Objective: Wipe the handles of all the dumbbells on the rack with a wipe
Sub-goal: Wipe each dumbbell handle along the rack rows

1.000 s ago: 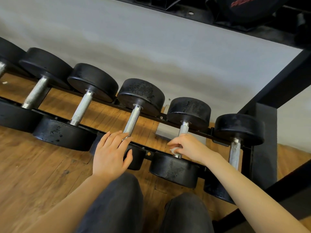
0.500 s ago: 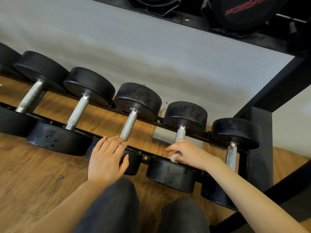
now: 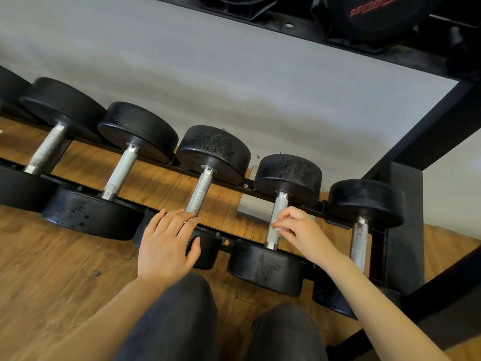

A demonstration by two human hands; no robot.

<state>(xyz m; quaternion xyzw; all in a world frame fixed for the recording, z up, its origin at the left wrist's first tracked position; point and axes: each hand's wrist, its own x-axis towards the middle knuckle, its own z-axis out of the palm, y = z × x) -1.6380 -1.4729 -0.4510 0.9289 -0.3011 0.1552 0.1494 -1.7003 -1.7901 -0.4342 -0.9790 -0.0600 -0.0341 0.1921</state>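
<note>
Wiping one handle on the low rack (image 3: 235, 185), second dumbbell from the right.

Right hand (image 3: 303, 231) pinching a small pale wipe (image 3: 276, 225) against the handle (image 3: 276, 220), fingers curled around it; left hand (image 3: 166, 246) flat with straight fingers on the near head of the next dumbbell (image 3: 205, 250), holding nothing. Possible trouble: wipe so small that it slips from the pinch on the rough knurling, or cleans only one side of the bar. Red writing on the black thing (image 3: 374, 9) above, cut off, not readable.

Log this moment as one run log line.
left hand: resting on dumbbell | right hand: pinching wipe on handle
</note>
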